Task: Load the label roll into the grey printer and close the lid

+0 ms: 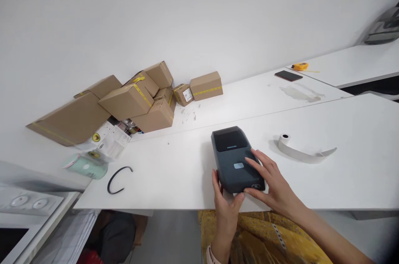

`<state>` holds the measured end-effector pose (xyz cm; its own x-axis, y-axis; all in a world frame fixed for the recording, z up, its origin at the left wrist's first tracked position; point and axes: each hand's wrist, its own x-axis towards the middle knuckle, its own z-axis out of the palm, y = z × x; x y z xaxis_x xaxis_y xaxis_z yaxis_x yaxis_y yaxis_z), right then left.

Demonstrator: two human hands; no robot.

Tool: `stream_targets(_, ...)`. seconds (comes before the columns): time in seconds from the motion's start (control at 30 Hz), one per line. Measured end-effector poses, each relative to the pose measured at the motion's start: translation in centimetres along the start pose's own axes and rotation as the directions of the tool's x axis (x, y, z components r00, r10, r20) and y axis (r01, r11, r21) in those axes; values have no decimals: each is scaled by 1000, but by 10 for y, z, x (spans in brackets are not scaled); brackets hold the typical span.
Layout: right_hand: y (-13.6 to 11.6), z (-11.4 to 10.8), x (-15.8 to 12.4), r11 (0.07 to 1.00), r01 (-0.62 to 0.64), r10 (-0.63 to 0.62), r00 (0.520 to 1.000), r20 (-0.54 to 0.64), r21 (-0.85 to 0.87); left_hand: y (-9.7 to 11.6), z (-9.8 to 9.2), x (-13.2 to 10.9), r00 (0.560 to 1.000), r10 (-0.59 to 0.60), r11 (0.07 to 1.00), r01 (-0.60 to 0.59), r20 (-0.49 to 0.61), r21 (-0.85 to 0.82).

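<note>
A dark grey portable label printer [233, 158] with a smoked window and a pale button is tilted at the table's front edge, between my hands. My left hand [226, 216] grips its lower left side, with the thumb at the bottom edge. My right hand [272, 183] holds the lower right corner: the thumb presses at the bottom edge and the fingers lie over the top face near the button. To the right, a white paper roll [284, 140] stands on the table with a long strip unwound from it.
Stacked cardboard boxes [131, 99] lean against the wall at the back left. Before them lie plastic-wrapped packages [112, 143], a mint-green packet [89, 166] and a black headband-like loop [112, 181]. A phone [288, 75] and yellow tape measure [300, 66] lie back right.
</note>
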<state>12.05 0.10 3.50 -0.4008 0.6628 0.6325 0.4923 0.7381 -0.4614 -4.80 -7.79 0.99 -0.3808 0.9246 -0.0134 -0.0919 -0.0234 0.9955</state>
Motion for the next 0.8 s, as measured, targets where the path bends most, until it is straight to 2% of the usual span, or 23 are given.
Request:
stream_targets(0.13,6,-2,-6,995,-100,98,992,82,24,2,1,2,998,-41,996,45,48,-81)
stream_targets(0.23,7,0,-9,992,-120,115,985,127,29,6,2,1,997,-61,995,65,49,-74)
stream_targets(0.37,8,2,-11,993,-120,119,985,128,7,8,1,2,996,-93,996,93,6,-7)
stream_targets(0.53,6,-2,-6,993,-115,113,990,87,16,6,-2,3,999,-48,999,48,18,25)
stream_targets(0.67,1,-12,17,998,-66,66,998,-7,19,6,-6,3,999,-33,996,30,38,83)
stream_targets(0.8,-1,-24,66,998,50,-47,996,-78,36,9,-8,2,994,-86,995,83,64,56)
